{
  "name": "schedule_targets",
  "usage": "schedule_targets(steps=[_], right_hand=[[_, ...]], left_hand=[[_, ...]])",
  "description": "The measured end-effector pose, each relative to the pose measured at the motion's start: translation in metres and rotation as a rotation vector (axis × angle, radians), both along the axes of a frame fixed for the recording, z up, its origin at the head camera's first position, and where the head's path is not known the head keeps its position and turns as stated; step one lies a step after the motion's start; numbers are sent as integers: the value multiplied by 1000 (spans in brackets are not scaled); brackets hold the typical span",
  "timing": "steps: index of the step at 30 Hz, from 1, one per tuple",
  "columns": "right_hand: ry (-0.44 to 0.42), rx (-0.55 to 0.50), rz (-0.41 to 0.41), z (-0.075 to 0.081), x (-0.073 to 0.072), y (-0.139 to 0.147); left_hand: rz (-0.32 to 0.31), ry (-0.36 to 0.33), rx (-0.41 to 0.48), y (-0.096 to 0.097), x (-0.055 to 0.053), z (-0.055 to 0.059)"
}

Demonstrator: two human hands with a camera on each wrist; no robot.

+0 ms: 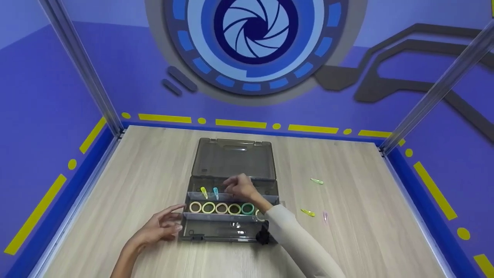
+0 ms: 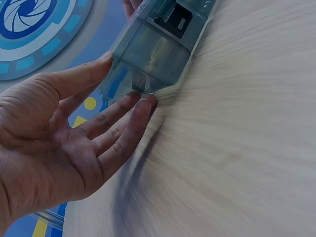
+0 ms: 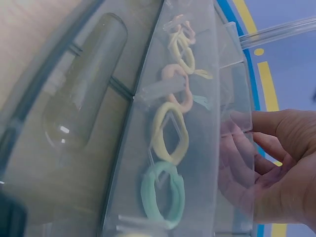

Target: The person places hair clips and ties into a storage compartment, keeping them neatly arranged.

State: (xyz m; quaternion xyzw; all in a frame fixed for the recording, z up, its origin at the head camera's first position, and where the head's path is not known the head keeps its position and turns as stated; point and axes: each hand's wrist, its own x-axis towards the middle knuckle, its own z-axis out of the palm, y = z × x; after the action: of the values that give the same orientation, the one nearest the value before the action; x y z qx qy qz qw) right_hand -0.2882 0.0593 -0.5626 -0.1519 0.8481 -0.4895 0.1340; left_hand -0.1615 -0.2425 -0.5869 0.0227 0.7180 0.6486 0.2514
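A translucent grey box [image 1: 216, 236] lies open on the table, its lid [image 1: 233, 160] folded back. Several hair ties sit in a row in its middle compartment, among them a green hair tie [image 3: 163, 195]. In the back compartment a yellow hair clip [image 1: 204, 192] and a blue hair clip [image 1: 216, 193] lean on the divider. My right hand [image 1: 241, 187] is over that compartment, fingers bent; the right wrist view shows them behind the translucent divider, and whether they pinch anything is unclear. My left hand [image 2: 74, 133] touches the box's left end with loose fingers, thumb at the upper edge.
Right of the box on the wooden table [image 1: 359, 239] lie a green hair clip [image 1: 317, 181], a yellow hair clip [image 1: 308, 212] and a pink hair clip [image 1: 325, 217]. A black object [image 1: 263, 233] is at the box's front right corner. Blue panels [image 1: 127, 69] enclose the table.
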Motion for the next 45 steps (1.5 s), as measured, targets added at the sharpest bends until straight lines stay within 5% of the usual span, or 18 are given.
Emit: schedule_targets(steps=[14, 23, 45], right_hand=[[-208, -276, -91, 21, -6, 49], [-297, -360, -121, 26, -9, 84], [-75, -94, -135, 32, 21, 157]], left_hand=[[20, -24, -14, 2, 0, 1], [5, -23, 11, 3, -2, -2], [-8, -35, -14, 0, -2, 1]])
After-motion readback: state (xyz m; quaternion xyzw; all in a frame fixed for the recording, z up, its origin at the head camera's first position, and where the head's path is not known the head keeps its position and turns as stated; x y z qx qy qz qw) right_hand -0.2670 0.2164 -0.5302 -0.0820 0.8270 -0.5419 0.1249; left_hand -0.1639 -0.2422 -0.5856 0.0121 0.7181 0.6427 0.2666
